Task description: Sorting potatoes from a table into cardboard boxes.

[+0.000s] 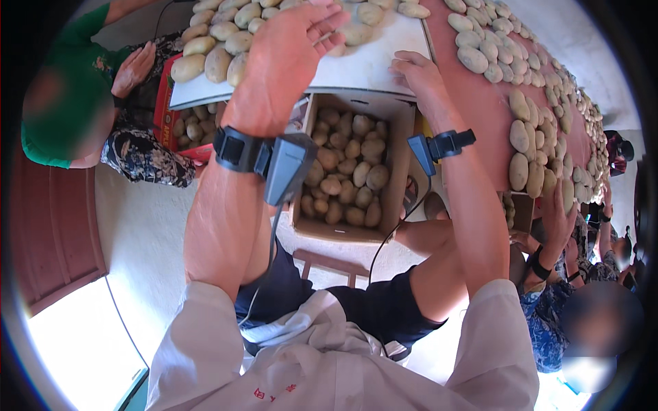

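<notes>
Fingers of the left hand [323,29] are stretched out and slightly apart, with nothing seen between them; it is beyond the carton [401,161], a little to its left, near the loose potatoes [218,63]. Whether it touches one I cannot tell. The right hand [417,74] is just past the carton's far right corner, over the white board [367,74], fingers loosely bent; its palm is turned away, so I cannot tell if it grips anything.

More potatoes [347,171] lie inside the carton. Left of the carton is a red box [166,113], also holding potatoes, with a co-worker's hand [135,70] farther left. To the carton's right is a red table [473,140] bearing potato piles [524,133]. A stool [329,262] is on the carton's near side.
</notes>
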Action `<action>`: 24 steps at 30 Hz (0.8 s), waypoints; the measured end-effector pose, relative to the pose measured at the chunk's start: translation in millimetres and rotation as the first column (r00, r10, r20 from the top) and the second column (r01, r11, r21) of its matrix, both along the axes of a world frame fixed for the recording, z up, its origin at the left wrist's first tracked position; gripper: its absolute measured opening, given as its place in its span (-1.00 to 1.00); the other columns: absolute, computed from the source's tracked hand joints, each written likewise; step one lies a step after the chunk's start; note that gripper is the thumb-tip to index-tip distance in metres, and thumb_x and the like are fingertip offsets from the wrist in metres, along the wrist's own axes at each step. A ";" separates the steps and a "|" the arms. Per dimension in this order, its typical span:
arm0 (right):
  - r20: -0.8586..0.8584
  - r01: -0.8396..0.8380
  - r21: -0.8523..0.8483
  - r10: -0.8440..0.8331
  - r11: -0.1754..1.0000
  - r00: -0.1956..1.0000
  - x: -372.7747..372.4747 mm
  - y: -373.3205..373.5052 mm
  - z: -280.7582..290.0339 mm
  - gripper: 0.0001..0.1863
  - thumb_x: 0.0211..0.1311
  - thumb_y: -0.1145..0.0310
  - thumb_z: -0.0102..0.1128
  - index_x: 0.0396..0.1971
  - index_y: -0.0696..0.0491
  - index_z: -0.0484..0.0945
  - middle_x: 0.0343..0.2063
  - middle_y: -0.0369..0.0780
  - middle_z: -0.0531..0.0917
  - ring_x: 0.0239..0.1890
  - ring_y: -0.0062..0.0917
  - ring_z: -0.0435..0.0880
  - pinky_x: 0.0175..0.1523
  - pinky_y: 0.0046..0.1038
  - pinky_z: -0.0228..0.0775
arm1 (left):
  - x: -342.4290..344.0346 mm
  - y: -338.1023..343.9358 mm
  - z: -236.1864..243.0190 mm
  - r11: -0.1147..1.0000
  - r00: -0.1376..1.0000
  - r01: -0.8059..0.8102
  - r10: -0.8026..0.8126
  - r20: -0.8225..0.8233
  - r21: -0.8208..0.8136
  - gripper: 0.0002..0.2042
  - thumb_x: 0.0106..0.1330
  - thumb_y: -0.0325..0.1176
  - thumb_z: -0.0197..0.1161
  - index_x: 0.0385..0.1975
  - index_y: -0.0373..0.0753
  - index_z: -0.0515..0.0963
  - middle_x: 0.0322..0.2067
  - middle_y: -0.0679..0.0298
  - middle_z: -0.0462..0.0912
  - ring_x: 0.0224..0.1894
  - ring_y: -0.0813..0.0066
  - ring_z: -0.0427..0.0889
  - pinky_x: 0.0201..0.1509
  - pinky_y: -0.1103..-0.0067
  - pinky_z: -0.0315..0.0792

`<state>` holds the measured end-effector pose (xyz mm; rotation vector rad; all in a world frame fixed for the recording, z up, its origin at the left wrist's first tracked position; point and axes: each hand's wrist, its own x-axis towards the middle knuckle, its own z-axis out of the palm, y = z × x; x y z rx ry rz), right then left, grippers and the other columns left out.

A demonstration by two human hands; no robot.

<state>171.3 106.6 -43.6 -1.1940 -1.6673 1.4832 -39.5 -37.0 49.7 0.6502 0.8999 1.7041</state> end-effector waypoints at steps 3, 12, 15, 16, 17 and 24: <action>0.033 0.017 0.072 -0.020 0.997 0.999 11.7 -35.2 -4.2 -0.67 0.33 0.34 0.22 0.03 0.14 0.63 -0.34 -0.19 0.74 -0.29 -0.53 0.72 -0.19 -0.41 0.57 | 2.6 -11.0 3.7 0.996 0.995 -0.084 0.084 0.059 0.006 -0.73 0.50 -0.40 0.08 0.05 -0.44 0.43 0.08 0.07 0.54 0.15 0.25 0.55 0.15 0.41 0.46; 0.857 -0.632 0.121 0.241 0.766 0.456 62.6 -127.2 -129.2 -0.70 0.12 0.44 0.15 -0.11 0.08 0.63 -0.17 0.05 0.70 -0.12 -0.01 0.72 -0.03 -0.08 0.60 | 3.1 -2.6 -1.8 0.996 0.995 -0.087 0.086 0.050 0.019 -0.70 0.51 -0.39 0.08 0.12 -0.42 0.42 0.04 0.11 0.59 0.10 0.28 0.60 0.13 0.46 0.47; 0.873 -0.645 0.178 0.184 0.743 0.453 75.6 -147.6 -181.8 -0.63 0.11 0.41 0.14 -0.04 0.14 0.56 -0.08 0.01 0.66 -0.06 -0.04 0.68 -0.05 -0.08 0.62 | 8.5 -3.1 3.8 0.995 0.996 -0.093 0.092 0.008 0.040 -0.62 0.52 -0.38 0.09 0.24 -0.43 0.39 0.10 0.10 0.59 0.15 0.26 0.61 0.18 0.44 0.47; 0.909 -0.671 0.145 0.170 0.727 0.380 75.6 -155.3 -187.7 -0.63 0.13 0.40 0.14 -0.04 0.15 0.55 -0.06 -0.02 0.64 -0.03 -0.06 0.66 -0.05 -0.09 0.62 | 13.9 -9.6 7.1 0.991 0.991 -0.131 0.131 0.038 -0.001 -0.64 0.53 -0.39 0.09 0.22 -0.43 0.41 0.09 0.11 0.59 0.14 0.27 0.62 0.16 0.44 0.48; 0.909 -0.669 0.163 0.154 0.725 0.387 78.7 -156.4 -197.7 -0.63 0.13 0.40 0.14 -0.04 0.15 0.55 -0.06 -0.02 0.64 -0.03 -0.06 0.66 -0.05 -0.09 0.62 | 16.0 -11.2 12.0 0.991 0.990 -0.136 0.136 0.045 -0.006 -0.65 0.51 -0.40 0.10 0.20 -0.43 0.42 0.07 0.12 0.60 0.13 0.29 0.62 0.14 0.45 0.47; 0.934 -0.716 0.284 -0.017 0.638 0.356 68.2 -152.4 -221.9 -0.71 0.17 0.41 0.17 -0.09 0.10 0.60 -0.10 -0.12 0.58 -0.05 -0.21 0.61 -0.05 -0.22 0.61 | 6.4 -16.5 18.8 0.981 0.981 -0.189 0.190 0.048 -0.035 -0.64 0.48 -0.41 0.12 0.19 -0.43 0.43 0.01 0.16 0.62 0.10 0.32 0.62 0.13 0.47 0.45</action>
